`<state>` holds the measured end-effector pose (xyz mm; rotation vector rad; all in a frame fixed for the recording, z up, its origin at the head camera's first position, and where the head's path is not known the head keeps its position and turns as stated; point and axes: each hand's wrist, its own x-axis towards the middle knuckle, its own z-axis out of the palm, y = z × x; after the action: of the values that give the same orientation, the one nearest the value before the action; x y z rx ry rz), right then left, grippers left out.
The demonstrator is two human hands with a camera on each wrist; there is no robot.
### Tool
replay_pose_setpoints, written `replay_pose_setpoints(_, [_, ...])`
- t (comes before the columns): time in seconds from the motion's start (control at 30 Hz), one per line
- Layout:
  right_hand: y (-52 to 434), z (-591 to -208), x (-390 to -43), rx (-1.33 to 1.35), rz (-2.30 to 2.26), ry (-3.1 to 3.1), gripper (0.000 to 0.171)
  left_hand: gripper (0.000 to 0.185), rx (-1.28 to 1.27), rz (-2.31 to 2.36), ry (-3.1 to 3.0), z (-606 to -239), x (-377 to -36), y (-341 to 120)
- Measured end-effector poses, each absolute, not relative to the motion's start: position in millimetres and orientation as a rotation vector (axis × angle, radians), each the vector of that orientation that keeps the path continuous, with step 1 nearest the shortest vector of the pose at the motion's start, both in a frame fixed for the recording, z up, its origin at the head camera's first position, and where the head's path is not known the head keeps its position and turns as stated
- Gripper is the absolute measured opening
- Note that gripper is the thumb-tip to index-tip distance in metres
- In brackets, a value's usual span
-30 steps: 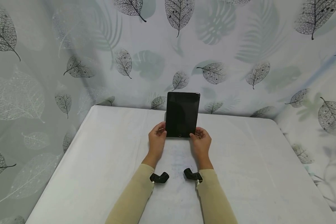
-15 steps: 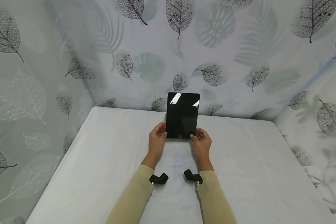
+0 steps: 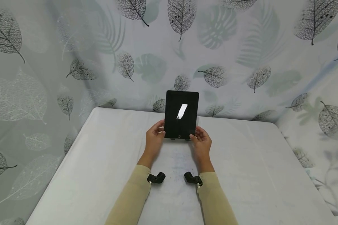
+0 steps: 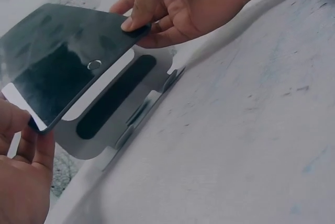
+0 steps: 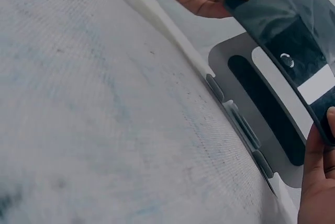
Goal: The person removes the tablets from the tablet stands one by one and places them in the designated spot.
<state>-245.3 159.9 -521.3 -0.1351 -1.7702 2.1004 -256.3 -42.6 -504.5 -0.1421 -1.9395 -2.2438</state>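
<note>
Both hands, left hand (image 3: 153, 137) & right hand (image 3: 201, 142), pinch the tablet's (image 3: 181, 114) bottom corners, lifted just clear of its grey stand (image 4: 112, 106), not yet seated or away.

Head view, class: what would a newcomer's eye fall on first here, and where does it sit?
First, the black tablet, held upright at the far middle of the white table, with a bright glare streak on its dark screen. The left hand and right hand grip its lower corners, lifted just off a grey stand. Behind hangs a leaf-print curtain.
</note>
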Motion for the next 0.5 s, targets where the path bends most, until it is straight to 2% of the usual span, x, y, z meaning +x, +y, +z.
replay_pose_setpoints(0.2, [153.1,-513.3,-242.9,-0.055,2.12,-1.746,0.049,0.052,-0.17,-2.273,-1.914,-488.4,-252.3,-54.4])
replay_pose_setpoints(0.5, [143.2,-511.4,-244.4,-0.002,2.168,-1.717,0.052,0.054,-0.292,-2.26,-1.848,-498.1,-263.6,-74.2])
